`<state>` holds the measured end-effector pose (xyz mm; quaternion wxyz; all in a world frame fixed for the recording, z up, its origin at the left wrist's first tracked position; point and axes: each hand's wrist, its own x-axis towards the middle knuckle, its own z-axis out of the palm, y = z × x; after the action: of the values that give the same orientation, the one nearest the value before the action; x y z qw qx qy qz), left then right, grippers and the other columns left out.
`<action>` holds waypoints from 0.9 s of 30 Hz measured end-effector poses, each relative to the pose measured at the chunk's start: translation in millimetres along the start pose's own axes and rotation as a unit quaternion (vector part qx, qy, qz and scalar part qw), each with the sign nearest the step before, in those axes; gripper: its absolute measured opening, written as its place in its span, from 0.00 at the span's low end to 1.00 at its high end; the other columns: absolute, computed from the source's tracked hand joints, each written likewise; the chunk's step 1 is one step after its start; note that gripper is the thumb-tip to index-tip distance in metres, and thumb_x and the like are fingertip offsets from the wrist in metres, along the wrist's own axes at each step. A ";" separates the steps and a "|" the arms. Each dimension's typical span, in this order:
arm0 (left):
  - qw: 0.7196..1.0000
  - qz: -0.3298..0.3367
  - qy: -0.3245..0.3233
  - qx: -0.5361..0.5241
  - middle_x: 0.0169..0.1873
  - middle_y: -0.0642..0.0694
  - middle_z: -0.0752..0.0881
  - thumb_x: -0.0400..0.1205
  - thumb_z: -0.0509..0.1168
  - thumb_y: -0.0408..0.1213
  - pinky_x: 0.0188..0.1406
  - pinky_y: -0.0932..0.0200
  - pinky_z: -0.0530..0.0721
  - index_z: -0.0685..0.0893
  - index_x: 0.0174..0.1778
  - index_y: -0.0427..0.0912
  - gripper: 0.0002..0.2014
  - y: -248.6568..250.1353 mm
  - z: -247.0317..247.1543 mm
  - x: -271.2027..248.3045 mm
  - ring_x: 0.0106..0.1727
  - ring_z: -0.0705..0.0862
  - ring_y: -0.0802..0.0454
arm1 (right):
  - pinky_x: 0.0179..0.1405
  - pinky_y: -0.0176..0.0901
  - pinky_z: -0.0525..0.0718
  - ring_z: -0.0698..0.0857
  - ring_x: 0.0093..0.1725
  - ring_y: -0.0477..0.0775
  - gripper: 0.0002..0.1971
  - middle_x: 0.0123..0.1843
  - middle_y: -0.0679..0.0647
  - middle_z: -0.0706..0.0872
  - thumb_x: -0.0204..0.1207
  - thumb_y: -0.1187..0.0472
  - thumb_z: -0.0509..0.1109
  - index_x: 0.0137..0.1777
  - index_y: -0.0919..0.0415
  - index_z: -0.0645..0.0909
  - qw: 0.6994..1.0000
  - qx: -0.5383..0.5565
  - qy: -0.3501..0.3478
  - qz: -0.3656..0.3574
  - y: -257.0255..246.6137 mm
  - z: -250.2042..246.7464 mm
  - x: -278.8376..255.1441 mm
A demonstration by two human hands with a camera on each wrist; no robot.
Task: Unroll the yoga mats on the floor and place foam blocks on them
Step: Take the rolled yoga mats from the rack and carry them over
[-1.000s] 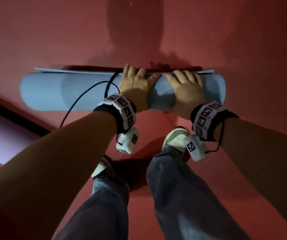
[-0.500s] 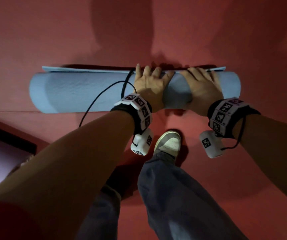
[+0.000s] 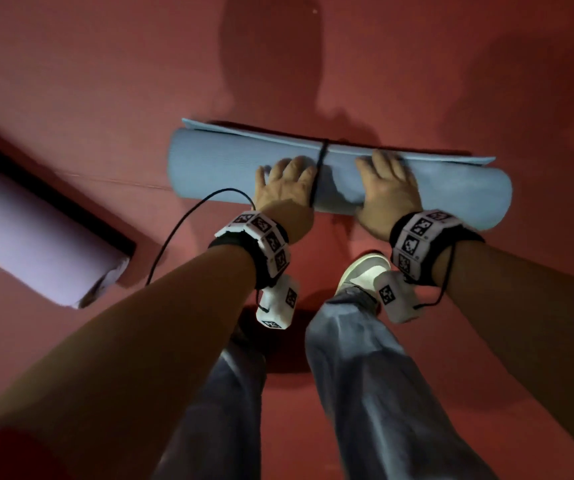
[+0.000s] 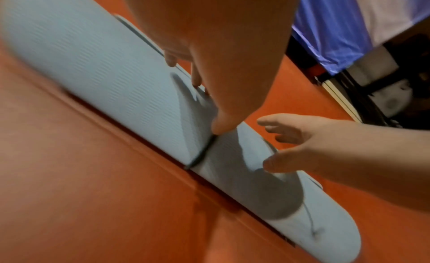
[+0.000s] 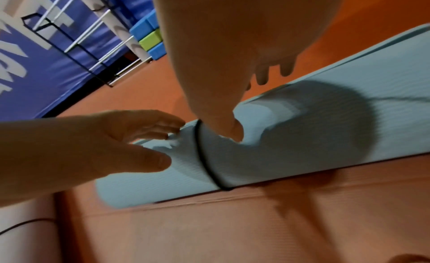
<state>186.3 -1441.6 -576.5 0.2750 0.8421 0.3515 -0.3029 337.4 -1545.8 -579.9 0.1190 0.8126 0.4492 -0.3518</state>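
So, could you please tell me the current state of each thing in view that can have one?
Blue yoga mat: rolled on the red floor, free edge flat behind it.
Black band: still around the roll's middle.
Left hand: open, fingers on the roll.
Right hand: open, resting on the roll.
Lilac mat: rolled, lying at left.
Foam blocks: stacked by the rack, not yet placed.

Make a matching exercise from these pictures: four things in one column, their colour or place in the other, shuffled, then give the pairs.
Things:
1. rolled yoga mat
2. band
3. foam blocks
4. floor

Descriptions:
A. red, under everything
B. black, around the roll's middle
C. light blue, under the left hand and right hand
D. blue and green, stacked by the wall

Pairs: 1-C, 2-B, 3-D, 4-A
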 end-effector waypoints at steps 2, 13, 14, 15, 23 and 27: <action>0.997 -0.054 0.006 -0.049 0.82 0.50 0.62 0.77 0.66 0.40 0.83 0.36 0.52 0.61 0.83 0.53 0.37 -36.0 -1.2 -25.7 0.83 0.57 0.43 | 0.83 0.58 0.57 0.53 0.86 0.59 0.43 0.87 0.53 0.54 0.72 0.54 0.72 0.85 0.50 0.55 0.999 0.007 -0.029 -0.025 -42.1 -3.8 -4.9; 0.872 -0.414 0.099 -0.242 0.85 0.43 0.53 0.75 0.69 0.46 0.79 0.32 0.57 0.62 0.81 0.54 0.38 -253.8 53.9 -173.9 0.84 0.54 0.38 | 0.81 0.55 0.64 0.59 0.83 0.59 0.40 0.87 0.51 0.55 0.74 0.58 0.69 0.85 0.47 0.55 0.975 -0.040 -0.092 -0.196 -266.9 30.9 -11.2; 0.846 -0.446 0.123 -0.264 0.86 0.43 0.50 0.75 0.70 0.45 0.80 0.32 0.56 0.60 0.82 0.53 0.40 -265.7 58.9 -181.0 0.84 0.52 0.37 | 0.82 0.55 0.63 0.59 0.84 0.59 0.40 0.87 0.51 0.54 0.75 0.58 0.69 0.86 0.47 0.55 0.973 -0.040 -0.095 -0.205 -280.4 35.9 -9.8; 0.818 -0.478 0.151 -0.282 0.86 0.43 0.48 0.74 0.71 0.44 0.80 0.31 0.56 0.58 0.83 0.54 0.42 -276.8 64.5 -186.6 0.85 0.51 0.37 | 0.82 0.55 0.62 0.59 0.84 0.60 0.40 0.87 0.51 0.54 0.75 0.59 0.69 0.86 0.47 0.55 0.972 -0.038 -0.101 -0.211 -293.7 41.6 -8.7; 0.509 -0.516 0.274 -0.632 0.67 0.39 0.81 0.63 0.66 0.41 0.60 0.52 0.81 0.61 0.82 0.40 0.47 -344.7 112.8 -200.5 0.66 0.82 0.39 | 0.75 0.48 0.73 0.78 0.73 0.58 0.44 0.79 0.62 0.72 0.76 0.62 0.70 0.87 0.45 0.50 0.931 0.096 -0.308 -0.169 -381.4 104.1 -16.8; 0.457 -0.503 0.248 -0.690 0.58 0.47 0.81 0.74 0.65 0.34 0.51 0.53 0.79 0.64 0.79 0.47 0.35 -357.3 126.1 -193.7 0.54 0.82 0.45 | 0.74 0.56 0.76 0.80 0.71 0.62 0.48 0.80 0.68 0.70 0.71 0.70 0.69 0.87 0.47 0.48 0.888 0.216 -0.391 -0.112 -417.7 133.8 -14.7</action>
<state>-235.0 -1394.3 -613.5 0.4670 0.0937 0.8618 0.1744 -69.8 -1386.2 -615.5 0.0661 0.5590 0.3676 -0.7403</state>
